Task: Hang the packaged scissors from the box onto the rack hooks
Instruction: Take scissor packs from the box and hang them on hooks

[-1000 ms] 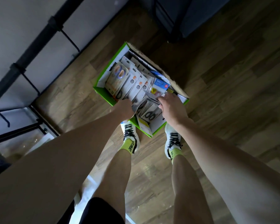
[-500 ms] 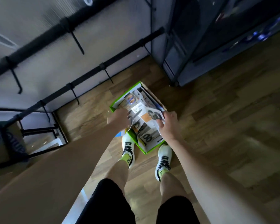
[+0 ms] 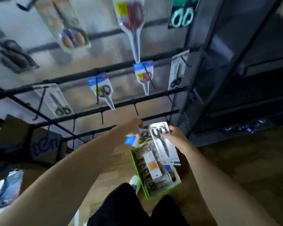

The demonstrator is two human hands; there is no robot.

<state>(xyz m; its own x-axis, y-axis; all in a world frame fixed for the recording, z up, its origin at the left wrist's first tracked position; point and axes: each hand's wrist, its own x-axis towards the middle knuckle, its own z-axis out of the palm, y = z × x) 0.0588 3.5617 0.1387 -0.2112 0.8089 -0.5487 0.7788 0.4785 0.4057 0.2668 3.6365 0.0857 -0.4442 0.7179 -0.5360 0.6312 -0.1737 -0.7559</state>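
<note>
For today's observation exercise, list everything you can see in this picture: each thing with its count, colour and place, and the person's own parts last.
Rack: one, black bars with hooks, on a pale wall ahead.
Hung packs: about eight in view, scissors with black, red, orange and teal handles, on the rack's hooks.
Box: one, green, on the floor by the feet, holding more packs.
White pack: one, black-handled scissors, held above the box.
Blue pack: one, blue card, held beside the white pack.
Cardboard boxes: some, brown, at left.
Floor: wood, brown.
Shoe: one visible, white, beside the box.
Left hand: pinches the blue pack.
Right hand: holds the white pack.
</note>
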